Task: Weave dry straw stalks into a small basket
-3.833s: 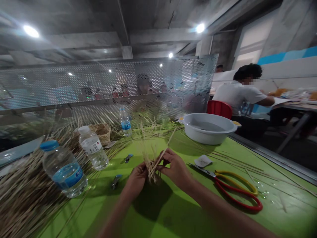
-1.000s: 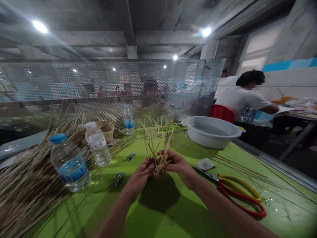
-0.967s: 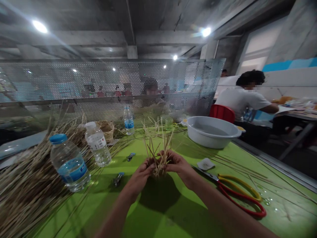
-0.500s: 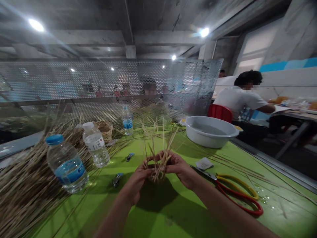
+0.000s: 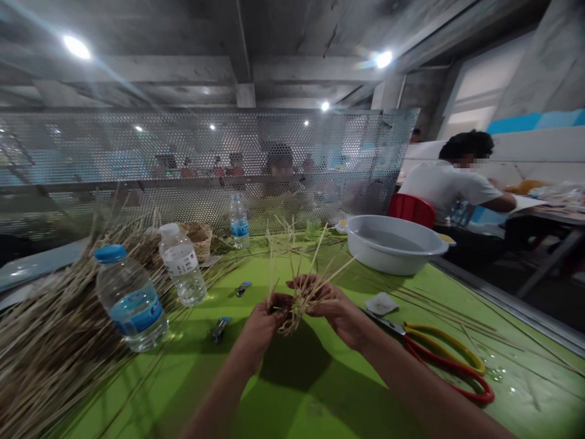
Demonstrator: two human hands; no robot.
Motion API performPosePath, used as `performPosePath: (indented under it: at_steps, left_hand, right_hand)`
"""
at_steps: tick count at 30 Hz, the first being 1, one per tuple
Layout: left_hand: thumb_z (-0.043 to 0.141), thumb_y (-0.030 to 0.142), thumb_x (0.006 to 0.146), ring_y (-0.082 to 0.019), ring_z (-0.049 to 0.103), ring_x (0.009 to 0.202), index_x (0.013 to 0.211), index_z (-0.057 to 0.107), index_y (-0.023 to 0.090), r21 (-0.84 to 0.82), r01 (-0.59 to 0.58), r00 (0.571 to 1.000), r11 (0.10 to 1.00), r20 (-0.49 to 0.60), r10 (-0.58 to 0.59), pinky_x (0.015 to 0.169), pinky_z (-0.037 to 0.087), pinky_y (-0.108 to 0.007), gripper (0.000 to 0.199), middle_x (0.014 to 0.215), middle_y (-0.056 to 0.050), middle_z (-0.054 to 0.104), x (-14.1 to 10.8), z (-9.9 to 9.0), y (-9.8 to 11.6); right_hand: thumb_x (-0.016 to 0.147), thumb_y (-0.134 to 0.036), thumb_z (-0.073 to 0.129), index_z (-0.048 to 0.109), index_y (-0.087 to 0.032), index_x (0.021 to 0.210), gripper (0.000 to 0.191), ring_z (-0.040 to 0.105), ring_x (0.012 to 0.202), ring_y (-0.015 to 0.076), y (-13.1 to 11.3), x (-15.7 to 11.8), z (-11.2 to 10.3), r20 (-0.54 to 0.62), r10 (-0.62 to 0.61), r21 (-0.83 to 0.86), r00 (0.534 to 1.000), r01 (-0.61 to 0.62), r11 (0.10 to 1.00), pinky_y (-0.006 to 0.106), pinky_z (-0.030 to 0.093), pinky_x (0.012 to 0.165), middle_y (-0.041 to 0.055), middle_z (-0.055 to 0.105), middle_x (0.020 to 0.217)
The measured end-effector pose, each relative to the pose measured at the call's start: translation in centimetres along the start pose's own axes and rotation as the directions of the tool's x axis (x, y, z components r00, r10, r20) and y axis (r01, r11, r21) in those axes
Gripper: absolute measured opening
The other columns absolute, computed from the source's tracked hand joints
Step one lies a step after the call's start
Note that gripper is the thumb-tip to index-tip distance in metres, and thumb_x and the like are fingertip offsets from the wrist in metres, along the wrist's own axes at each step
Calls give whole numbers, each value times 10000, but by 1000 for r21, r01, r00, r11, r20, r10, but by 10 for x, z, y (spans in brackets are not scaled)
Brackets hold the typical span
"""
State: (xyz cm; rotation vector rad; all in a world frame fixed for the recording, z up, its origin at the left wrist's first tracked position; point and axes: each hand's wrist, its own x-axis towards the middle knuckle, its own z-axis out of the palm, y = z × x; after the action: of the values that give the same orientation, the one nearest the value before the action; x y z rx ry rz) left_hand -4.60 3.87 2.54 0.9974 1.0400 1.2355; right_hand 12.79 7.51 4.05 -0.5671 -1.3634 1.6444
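Note:
A small woven straw piece [image 5: 296,305], with loose strands sticking up and out, is held between my hands above the green table. My left hand [image 5: 269,320] is closed on its left side, thumb toward me. On the right, my right hand [image 5: 326,302] grips the piece and some strands, with fingers curled behind it. The piece's far side and several fingertips are hidden. Two metal clips, a nearer one [image 5: 220,329] and a farther one [image 5: 242,288], lie left of my hands. Scissors [image 5: 445,356] with red and yellow handles lie right of my right forearm.
A heap of straw [image 5: 50,341] covers the left side, beside a large bottle [image 5: 132,305] and a smaller one [image 5: 183,268]. A basket [image 5: 201,241] and another bottle [image 5: 239,222] stand farther back. A white basin [image 5: 393,244] holds water. A person [image 5: 450,177] sits at right.
The straw piece has tilted, and its strands now lean and fan out to the right. My right hand's fingers have shifted on it. The whole view has moved slightly.

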Motion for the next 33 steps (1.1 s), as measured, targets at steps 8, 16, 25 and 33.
performPosePath:
  at_steps: [8,16,25,33]
  left_hand:
    - [802,383,623,-177,630,800,907,656,182,-20,-134,984,991,-121,130,710,494,-281,378,885,-39,696,1,2,-1]
    - [759,354,727,-208,629,949,989,604,204,41,-277,949,960,-149,280,844,499,-337,339,1018,-66,668,3,8,-4]
    - [771,387,728,-247,609,1071,1016,671,203,-38,-273,951,961,-160,264,930,459,-351,356,1081,-74,677,0,6,-7]
    - [788,437,696,-216,627,1018,994,676,200,-68,-197,973,978,-134,187,914,457,-321,397,1064,-60,704,-1,8,-5]
  right_hand:
    - [584,-123,755,683,-285,1135,579,618,1072,236,3,0,3,-105,58,22,993,-56,998,358,457,912,24,708,1126]
    - [704,-362,754,738,-241,909,238,613,1041,254,1,-4,12,-87,6,-54,996,-10,998,410,396,984,46,732,1013]
    - [725,-330,774,767,-234,871,175,620,912,217,5,-4,13,-62,-9,-120,998,2,993,367,433,937,29,732,926]
    - [748,-367,737,765,-226,840,171,615,883,219,-2,-4,18,-13,-31,-149,999,29,988,381,438,934,30,728,887]
